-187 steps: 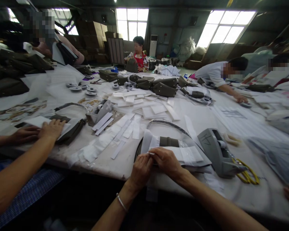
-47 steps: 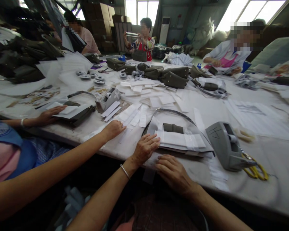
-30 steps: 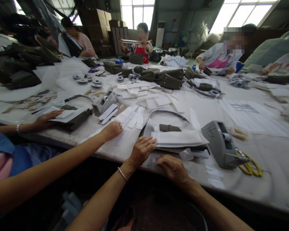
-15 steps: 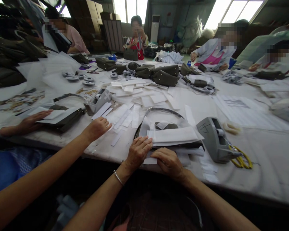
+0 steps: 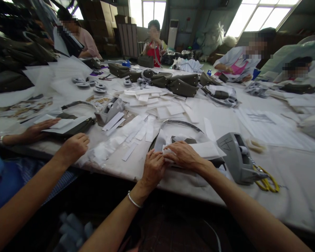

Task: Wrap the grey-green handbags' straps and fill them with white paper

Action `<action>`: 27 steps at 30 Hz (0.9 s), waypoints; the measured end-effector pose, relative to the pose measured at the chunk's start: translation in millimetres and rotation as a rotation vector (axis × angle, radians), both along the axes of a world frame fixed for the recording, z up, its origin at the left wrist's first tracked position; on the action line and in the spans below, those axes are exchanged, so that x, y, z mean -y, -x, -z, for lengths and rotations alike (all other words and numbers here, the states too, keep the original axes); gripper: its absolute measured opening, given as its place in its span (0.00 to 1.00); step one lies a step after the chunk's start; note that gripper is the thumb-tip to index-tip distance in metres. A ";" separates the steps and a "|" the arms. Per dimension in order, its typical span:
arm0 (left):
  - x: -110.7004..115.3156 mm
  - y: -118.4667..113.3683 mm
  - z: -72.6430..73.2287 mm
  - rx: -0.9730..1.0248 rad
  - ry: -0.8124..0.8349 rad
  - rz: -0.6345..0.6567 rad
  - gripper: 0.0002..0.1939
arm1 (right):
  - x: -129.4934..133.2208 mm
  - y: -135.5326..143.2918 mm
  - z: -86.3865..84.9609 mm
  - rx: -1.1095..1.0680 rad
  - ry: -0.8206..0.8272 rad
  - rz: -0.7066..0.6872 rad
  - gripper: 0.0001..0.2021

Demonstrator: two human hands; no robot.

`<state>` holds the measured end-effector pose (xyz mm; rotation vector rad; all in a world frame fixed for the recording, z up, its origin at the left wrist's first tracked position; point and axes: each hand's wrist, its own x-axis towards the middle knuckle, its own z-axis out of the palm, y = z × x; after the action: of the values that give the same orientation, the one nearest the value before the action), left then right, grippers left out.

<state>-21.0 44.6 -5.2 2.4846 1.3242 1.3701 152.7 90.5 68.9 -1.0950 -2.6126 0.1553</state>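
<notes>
An olive-green handbag (image 5: 182, 140) lies flat at the near table edge, mostly covered by white wrapping paper (image 5: 206, 148); its dark curved handle (image 5: 182, 123) arcs behind it. My left hand (image 5: 152, 169) rests with curled fingers on the paper at the bag's near left corner. Over the bag's front, my right hand (image 5: 183, 155) presses down flat on the paper, fingertips touching the left hand. Whether either hand pinches the paper is hidden.
A grey tape dispenser (image 5: 237, 159) and yellow-handled scissors (image 5: 267, 178) sit right of the bag. Loose white paper strips (image 5: 141, 131) lie to the left. A co-worker's hand (image 5: 72, 147) and second hand (image 5: 38, 127) work a paper-covered bag (image 5: 70, 126) nearby. Other people sit around the table.
My right hand has moved from the table edge up onto the bag's paper. The co-worker's near hand has pulled back leftward from the paper strips toward the table edge.
</notes>
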 end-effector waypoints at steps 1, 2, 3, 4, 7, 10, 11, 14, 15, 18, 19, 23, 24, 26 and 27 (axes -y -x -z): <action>0.8 -0.6 0.4 0.014 0.004 -0.007 0.06 | -4.1 -3.4 -3.0 0.042 0.012 -0.040 0.15; 1.8 -1.0 0.2 0.025 0.017 -0.015 0.06 | -7.5 -7.4 -4.6 0.078 0.041 -0.069 0.18; 2.9 -1.4 -0.5 0.035 0.039 -0.025 0.06 | -9.9 -11.7 -4.6 0.094 0.079 -0.088 0.21; 4.0 -2.0 -1.7 0.044 0.066 -0.036 0.05 | -11.2 -16.3 -3.3 0.083 0.121 -0.098 0.23; 5.2 -5.7 -6.7 0.078 0.157 -0.072 0.04 | -9.5 -27.7 5.2 -0.054 0.219 -0.099 0.25; 2.4 -11.1 -11.2 0.088 0.242 -0.124 0.05 | -5.1 -31.1 11.6 -0.140 0.259 -0.071 0.21; 0.8 -12.8 -12.2 0.083 0.264 -0.144 0.06 | -4.5 -30.0 12.4 -0.137 0.267 -0.039 0.19; -3.7 -17.0 -14.2 0.058 0.295 -0.200 0.08 | -6.5 -22.2 11.6 -0.117 0.303 0.136 0.15; -4.9 -18.0 -14.6 0.047 0.297 -0.212 0.08 | -8.1 -19.1 10.9 -0.116 0.320 0.197 0.14; -7.3 -20.3 -15.5 0.007 0.294 -0.227 0.08 | -13.4 -12.1 9.1 -0.121 0.375 0.336 0.13; -7.7 -20.9 -15.7 -0.006 0.295 -0.229 0.08 | -15.0 -10.7 8.8 -0.127 0.400 0.367 0.13; -8.2 -23.0 -16.3 -0.030 0.305 -0.264 0.08 | -19.2 -7.2 8.5 -0.128 0.490 0.444 0.09; -8.3 -23.4 -16.5 -0.028 0.310 -0.275 0.08 | -19.7 -5.9 8.7 -0.106 0.485 0.463 0.09; -8.7 -23.7 -16.6 -0.023 0.324 -0.288 0.08 | -19.9 -2.9 9.9 -0.053 0.445 0.507 0.08; -9.0 -23.8 -16.6 -0.022 0.330 -0.291 0.08 | -19.8 -1.3 11.0 -0.030 0.423 0.527 0.08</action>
<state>2.8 53.6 11.4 2.1612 1.8056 1.0538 154.0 110.3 57.9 -1.8591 -2.2185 0.6128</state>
